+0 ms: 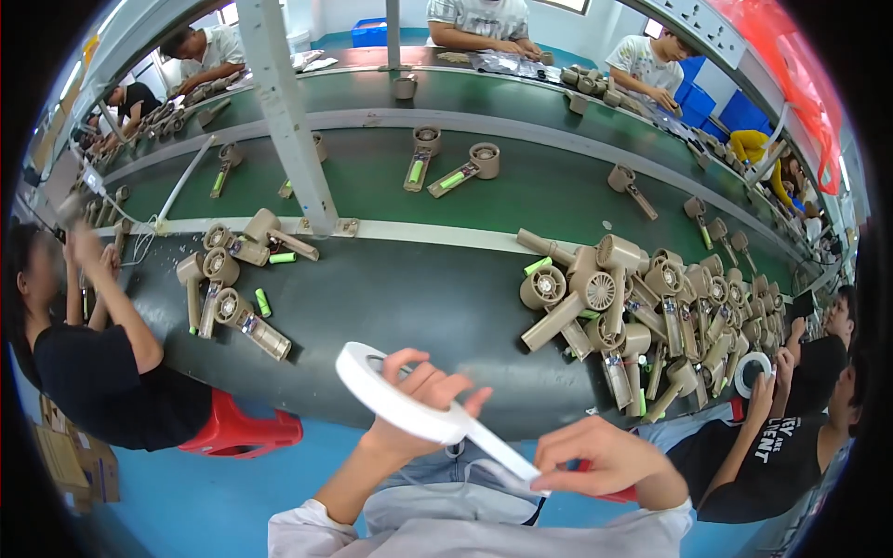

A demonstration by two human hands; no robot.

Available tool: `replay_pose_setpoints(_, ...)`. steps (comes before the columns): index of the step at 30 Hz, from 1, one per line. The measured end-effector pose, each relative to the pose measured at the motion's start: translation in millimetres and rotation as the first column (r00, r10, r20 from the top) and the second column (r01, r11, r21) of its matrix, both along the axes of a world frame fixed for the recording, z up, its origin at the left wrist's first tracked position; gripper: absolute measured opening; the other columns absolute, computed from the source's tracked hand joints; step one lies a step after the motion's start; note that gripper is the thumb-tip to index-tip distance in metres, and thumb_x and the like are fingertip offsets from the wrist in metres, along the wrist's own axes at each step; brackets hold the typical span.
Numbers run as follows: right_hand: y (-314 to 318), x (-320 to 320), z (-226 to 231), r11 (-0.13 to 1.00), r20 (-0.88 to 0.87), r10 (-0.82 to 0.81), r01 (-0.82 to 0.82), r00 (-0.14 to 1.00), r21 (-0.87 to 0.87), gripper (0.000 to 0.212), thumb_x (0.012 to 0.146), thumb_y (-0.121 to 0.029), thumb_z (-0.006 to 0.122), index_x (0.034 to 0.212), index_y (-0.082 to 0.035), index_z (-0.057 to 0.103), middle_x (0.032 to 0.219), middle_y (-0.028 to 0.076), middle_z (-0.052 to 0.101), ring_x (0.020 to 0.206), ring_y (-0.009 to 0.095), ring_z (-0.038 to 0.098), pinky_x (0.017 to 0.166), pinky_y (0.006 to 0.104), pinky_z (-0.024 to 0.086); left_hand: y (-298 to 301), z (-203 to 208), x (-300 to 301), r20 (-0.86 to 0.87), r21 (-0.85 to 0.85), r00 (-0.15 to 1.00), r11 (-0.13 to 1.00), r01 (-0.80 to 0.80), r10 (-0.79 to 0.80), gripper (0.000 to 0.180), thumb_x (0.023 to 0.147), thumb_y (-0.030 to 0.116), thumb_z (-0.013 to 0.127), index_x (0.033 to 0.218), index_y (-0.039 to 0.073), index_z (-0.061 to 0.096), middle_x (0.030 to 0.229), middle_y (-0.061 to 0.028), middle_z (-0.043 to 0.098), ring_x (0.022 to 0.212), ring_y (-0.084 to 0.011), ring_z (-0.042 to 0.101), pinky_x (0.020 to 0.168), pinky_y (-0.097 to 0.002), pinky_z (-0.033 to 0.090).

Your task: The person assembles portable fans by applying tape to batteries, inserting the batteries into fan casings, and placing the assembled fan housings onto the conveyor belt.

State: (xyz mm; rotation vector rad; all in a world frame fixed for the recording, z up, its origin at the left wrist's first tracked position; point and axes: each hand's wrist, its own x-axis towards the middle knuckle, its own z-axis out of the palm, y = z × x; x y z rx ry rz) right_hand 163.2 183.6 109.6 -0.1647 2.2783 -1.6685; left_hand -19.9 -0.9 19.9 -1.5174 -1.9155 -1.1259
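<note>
A roll of white tape is held above the near edge of the bench by my left hand, whose fingers pass through its ring. From the roll a white strip stretches down to the right. My right hand pinches the strip's free end between thumb and fingers. Beyond my hands, on the dark worktop, a large heap of beige handheld fan bodies lies to the right. A smaller group with a beige fan lies to the left, near a loose green cylindrical battery.
A green conveyor belt carrying scattered fans runs behind the worktop. A white metal post rises at its edge. One person works at left beside a red stool; others sit at right, one holding a tape roll, and across the belt.
</note>
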Motion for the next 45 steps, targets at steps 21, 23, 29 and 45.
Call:
replay_pose_setpoints(21,397,-156,-38,0.125,-0.279,-0.814,0.624,0.509,0.772,0.05,0.071,-0.044,0.075,0.097,-0.002,0.078,0.093,0.021,0.073,0.099,0.035,0.071,0.088,0.0434,0.056,4,-56,37,0.692,0.087,0.707,0.956,-0.279,0.144,0.02,0.093,0.006,0.065,0.083,0.002,0.048,0.068,-0.0032,0.044,0.07,-0.015,0.046,0.082,-0.0321,0.045)
replay_pose_setpoints(23,367,-134,-17,0.261,-0.221,-0.858,0.765,0.464,0.589,0.053,0.073,-0.043,0.075,0.104,0.0,0.077,0.101,0.015,0.074,0.099,0.026,0.069,0.089,0.0395,0.054,-14,-59,33,0.697,0.091,0.706,0.961,-0.262,0.127,0.018,0.094,0.006,0.065,0.086,0.001,0.049,0.069,-0.0041,0.046,0.067,-0.0136,0.047,0.075,-0.0309,0.044)
replay_pose_setpoints(29,253,-4,0,0.338,-0.308,-0.908,0.931,0.284,-0.138,0.039,0.09,-0.029,0.07,0.113,0.002,0.073,0.119,0.009,0.071,0.112,0.019,0.062,0.109,0.0344,0.038,-29,-49,57,0.702,0.159,0.712,0.979,-0.126,-0.022,0.018,0.089,0.003,0.069,0.083,0.001,0.052,0.065,-0.004,0.047,0.065,-0.0163,0.048,0.066,-0.031,0.04)
replay_pose_setpoints(45,-50,-61,-121,0.544,-0.37,-0.719,0.808,0.588,0.228,0.035,0.098,-0.025,0.062,0.12,0.001,0.059,0.099,0.021,0.067,0.084,0.041,0.067,0.073,0.0465,0.053,-6,-46,55,0.619,-0.164,0.759,0.978,-0.128,0.203,0.022,0.08,0.012,0.078,0.097,0.001,0.07,0.093,-0.0128,0.066,0.076,-0.0335,0.061,0.067,-0.0422,0.047)
